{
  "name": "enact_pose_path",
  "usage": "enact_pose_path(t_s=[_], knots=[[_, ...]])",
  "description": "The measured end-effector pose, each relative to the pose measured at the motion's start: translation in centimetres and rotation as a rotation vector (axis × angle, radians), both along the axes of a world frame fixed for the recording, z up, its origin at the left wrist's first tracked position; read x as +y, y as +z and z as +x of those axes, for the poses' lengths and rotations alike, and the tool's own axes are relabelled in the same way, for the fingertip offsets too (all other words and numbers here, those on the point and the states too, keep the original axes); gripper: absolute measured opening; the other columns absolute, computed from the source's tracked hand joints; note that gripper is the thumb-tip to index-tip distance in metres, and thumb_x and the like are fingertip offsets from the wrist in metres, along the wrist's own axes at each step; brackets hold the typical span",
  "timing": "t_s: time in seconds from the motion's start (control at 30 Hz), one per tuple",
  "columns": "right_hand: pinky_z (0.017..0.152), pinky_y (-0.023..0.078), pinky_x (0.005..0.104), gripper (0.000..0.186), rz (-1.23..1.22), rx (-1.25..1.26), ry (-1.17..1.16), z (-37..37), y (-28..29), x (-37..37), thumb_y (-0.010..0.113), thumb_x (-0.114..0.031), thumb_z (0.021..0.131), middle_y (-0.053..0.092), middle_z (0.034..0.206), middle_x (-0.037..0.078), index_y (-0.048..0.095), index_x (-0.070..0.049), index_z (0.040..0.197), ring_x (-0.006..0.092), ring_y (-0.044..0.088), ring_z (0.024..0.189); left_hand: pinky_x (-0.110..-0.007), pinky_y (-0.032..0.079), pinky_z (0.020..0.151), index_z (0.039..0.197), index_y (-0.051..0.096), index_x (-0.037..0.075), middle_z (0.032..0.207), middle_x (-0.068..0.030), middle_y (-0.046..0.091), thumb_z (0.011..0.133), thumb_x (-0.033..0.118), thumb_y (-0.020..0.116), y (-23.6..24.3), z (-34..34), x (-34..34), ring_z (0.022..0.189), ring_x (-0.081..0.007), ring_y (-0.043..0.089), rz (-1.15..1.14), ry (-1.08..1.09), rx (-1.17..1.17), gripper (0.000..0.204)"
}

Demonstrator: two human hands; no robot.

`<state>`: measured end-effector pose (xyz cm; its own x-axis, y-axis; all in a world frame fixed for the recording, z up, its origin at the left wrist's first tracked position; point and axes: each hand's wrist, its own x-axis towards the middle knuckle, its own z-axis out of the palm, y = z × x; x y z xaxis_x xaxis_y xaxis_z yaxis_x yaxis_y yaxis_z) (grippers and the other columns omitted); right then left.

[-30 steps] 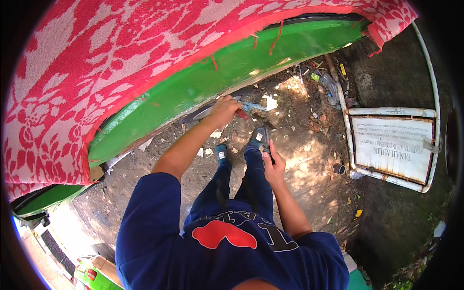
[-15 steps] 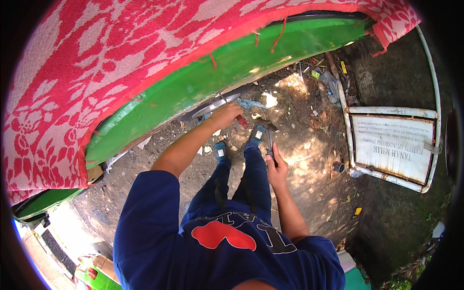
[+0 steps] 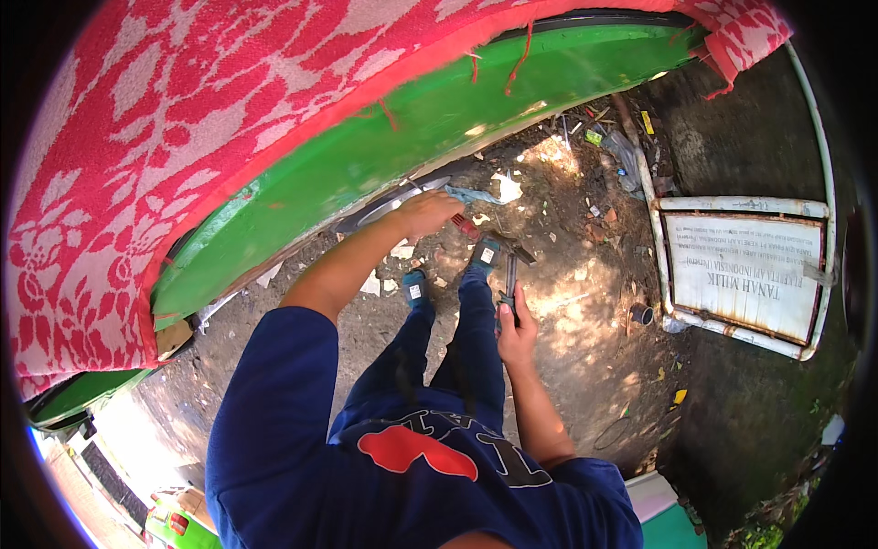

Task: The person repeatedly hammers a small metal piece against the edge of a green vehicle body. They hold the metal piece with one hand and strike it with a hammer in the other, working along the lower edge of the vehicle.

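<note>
My left hand (image 3: 426, 214) is closed around a tool with a red handle (image 3: 467, 227); its working end is hidden and I cannot tell its kind. It is held against the lower edge of a green curved panel (image 3: 366, 146), beside a greyish strip (image 3: 389, 203). In my right hand (image 3: 518, 329) is a hammer (image 3: 509, 291), gripped by its dark handle, with the head up near the red handle. A gap separates the hammer head from that handle.
A red and pink patterned cloth (image 3: 183, 137) drapes over the green panel. White flakes (image 3: 402, 250) and a blue rag (image 3: 471, 195) lie on the dirt ground by my shoes (image 3: 414, 287). On the right lies a rusty white framed sign (image 3: 741, 274); a small dark can (image 3: 641, 315) is near it.
The hammer head has shifted slightly right and down, away from the red handle. My left hand has moved a little to the left and stays at the panel's lower edge.
</note>
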<state>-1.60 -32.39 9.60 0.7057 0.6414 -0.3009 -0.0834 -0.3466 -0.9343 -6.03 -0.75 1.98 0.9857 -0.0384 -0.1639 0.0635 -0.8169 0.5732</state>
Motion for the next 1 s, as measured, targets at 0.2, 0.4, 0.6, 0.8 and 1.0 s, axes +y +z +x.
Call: enact_pose_path(t_s=[0.2,0.4,0.6,0.8,1.0], knots=[[0.048,0.041,0.0206,0.053,0.014,0.260,-0.035,-1.5,-2.2,1.2,0.055,-0.019,0.100,0.057,0.077,0.000,0.039,-0.009,0.150,0.0047,0.047,0.056,-0.044,0.046,0.089,0.098,0.055,0.009,0.097,-0.0100,0.062,0.078,0.009,0.064,-1.4,-0.2,0.6,0.102,-0.0313,0.060,0.034,-0.110,0.004,0.022],[0.045,0.042,0.0217,0.057,0.144,0.457,-0.143,-2.3,-2.0,1.1,0.053,-0.020,0.101,0.056,0.080,0.004,0.032,-0.010,0.153,0.0073,0.047,0.053,-0.046,0.048,0.085,0.101,0.054,0.010,0.098,-0.0135,0.062,0.085,0.009,0.057,-0.5,0.8,0.9,0.100,-0.0346,0.060,-0.039,-0.030,0.103,0.016],[0.045,0.043,0.0233,0.056,0.243,0.546,-0.320,-3.0,-2.4,2.4,0.051,-0.022,0.102,0.055,0.075,0.005,0.031,-0.015,0.153,0.0094,0.048,0.051,-0.049,0.047,0.081,0.104,0.053,0.008,0.098,-0.0176,0.063,0.087,0.008,0.053,1.2,2.3,1.2,0.097,-0.0365,0.062,-0.063,0.017,0.226,0.017],[0.041,0.042,0.0247,0.055,0.465,0.530,-0.448,-3.7,-2.1,4.3,0.047,-0.024,0.103,0.054,0.074,0.006,0.028,-0.019,0.155,0.0113,0.046,0.048,-0.049,0.048,0.083,0.107,0.053,0.006,0.102,-0.0196,0.063,0.087,0.007,0.052,0.8,0.5,2.3,0.100,-0.0372,0.061,-0.143,0.222,0.353,0.020],[0.040,0.041,0.0235,0.055,0.283,0.541,-0.358,-2.7,-2.6,4.8,0.048,-0.022,0.103,0.054,0.072,0.006,0.028,-0.017,0.154,0.0103,0.047,0.048,-0.046,0.048,0.083,0.100,0.053,0.008,0.096,-0.0128,0.061,0.085,0.008,0.056,-0.6,-0.3,0.7,0.098,-0.0329,0.061,0.004,-0.047,-0.042,0.016]])
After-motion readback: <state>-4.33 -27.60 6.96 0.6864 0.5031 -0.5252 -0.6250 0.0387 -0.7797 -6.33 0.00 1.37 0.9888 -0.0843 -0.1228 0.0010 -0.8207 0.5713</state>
